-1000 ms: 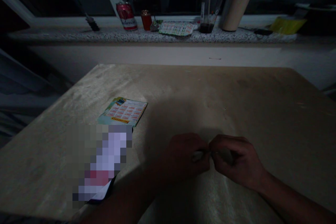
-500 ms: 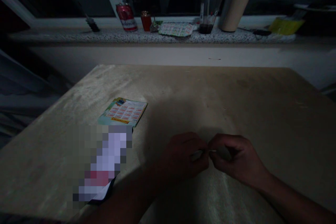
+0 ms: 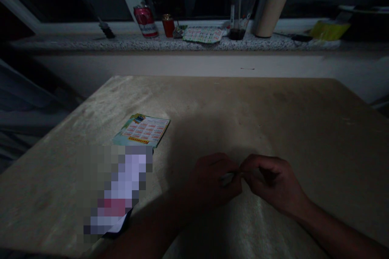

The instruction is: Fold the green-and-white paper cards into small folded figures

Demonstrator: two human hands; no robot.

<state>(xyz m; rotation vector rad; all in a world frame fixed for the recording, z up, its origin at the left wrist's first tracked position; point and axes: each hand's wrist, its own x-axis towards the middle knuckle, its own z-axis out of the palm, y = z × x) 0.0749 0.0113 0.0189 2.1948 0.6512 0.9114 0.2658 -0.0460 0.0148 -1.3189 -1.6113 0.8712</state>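
Note:
Over the front middle of the table, my left hand (image 3: 215, 178) and my right hand (image 3: 272, 180) meet at their fingertips. Both are closed in a pinch, thumb against forefinger. Something small and thin sits between the fingertips, but it is too dark and too covered to name. A pale sliver shows inside the curl of my left fingers; I cannot tell whether it is part of that thing or the table. To the left of my left forearm lies a phone-like slab (image 3: 121, 224) with a bright screen, mostly blurred out by large pixels.
A printed card (image 3: 144, 129) lies on the table (image 3: 273, 109) beyond the slab. Along the windowsill stand a red beer can (image 3: 146, 21), a small red jar (image 3: 168, 26), a patterned packet (image 3: 203, 34), a lidded cup with straw (image 3: 241, 10), a cardboard tube (image 3: 275, 4) and a yellow object (image 3: 330, 30).
The fingertips of my right hand have shifted slightly, and the light sliver between them is less visible. Both hands otherwise keep their place. The whole view has moved very slightly.

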